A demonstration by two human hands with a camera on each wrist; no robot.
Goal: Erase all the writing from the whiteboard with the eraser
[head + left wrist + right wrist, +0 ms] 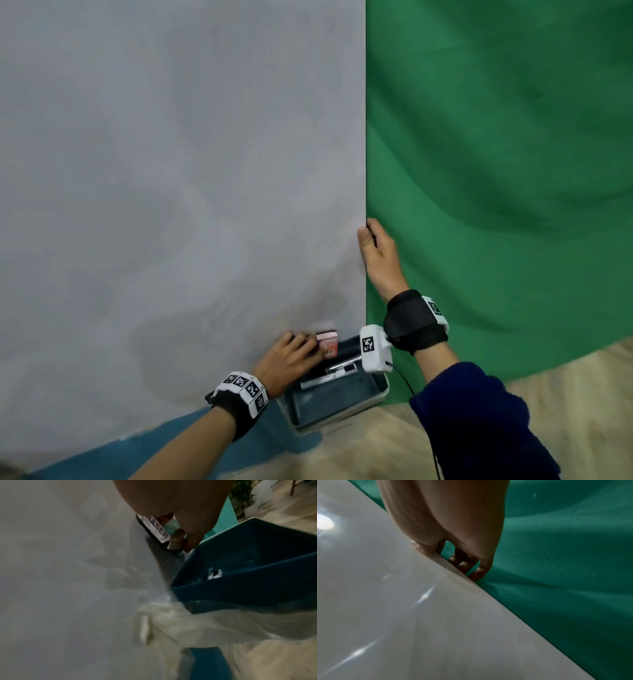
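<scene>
The whiteboard (171,171) fills the left of the head view and shows only faint grey smears, no clear writing. My left hand (291,359) grips the pink eraser (327,343) low against the board's bottom right corner. In the left wrist view the eraser (158,532) shows a white label and a dark felt side against the board (60,574). My right hand (375,253) grips the board's right edge, thumb on the front and fingers (467,566) curled behind the whiteboard (393,615).
A dark blue tray (342,407) with a marker sits on the floor at the board's bottom right corner, seen as the blue bin (248,574) from the left wrist. A green cloth (496,154) hangs behind. A blue strip (164,442) runs below the board.
</scene>
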